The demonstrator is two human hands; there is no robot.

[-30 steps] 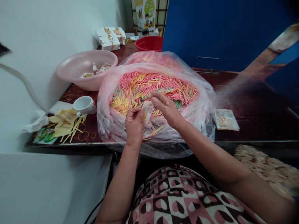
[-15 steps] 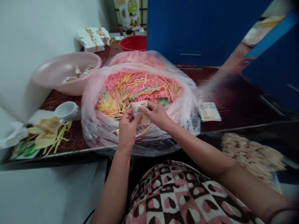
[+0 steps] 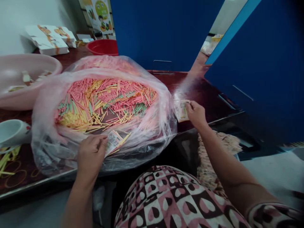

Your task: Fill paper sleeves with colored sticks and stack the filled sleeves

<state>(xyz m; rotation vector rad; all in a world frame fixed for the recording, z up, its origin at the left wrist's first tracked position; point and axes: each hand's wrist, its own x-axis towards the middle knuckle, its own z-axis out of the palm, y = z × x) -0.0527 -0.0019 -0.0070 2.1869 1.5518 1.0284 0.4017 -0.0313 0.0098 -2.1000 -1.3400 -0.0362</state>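
Observation:
My left hand (image 3: 92, 155) is at the near rim of a large clear plastic bag, its thumb and fingertips closed on the edge of a small printed packet (image 3: 113, 142). Thin yellow sticks lie along that packet's right side. Over the table to the right, my right hand (image 3: 196, 114) pinches the upper corner of another small flat packet (image 3: 182, 111); whether more packets lie beneath it I cannot tell. Between the hands, the open bag (image 3: 163, 104) holds a heap of thin pink, yellow, orange and green sticks (image 3: 111, 98).
A pale pink basin (image 3: 51, 63) and a white cup (image 3: 14, 131) stand at the left. Behind are white boxes (image 3: 51, 39), a red basin (image 3: 103, 47) and blue panels (image 3: 156, 28). Beige bundles (image 3: 213, 158) lie below the table's front edge at the right.
My hands have parted. The right hand has moved right to the packet on the table, while the left stays by the bag's near rim. The view has swung right.

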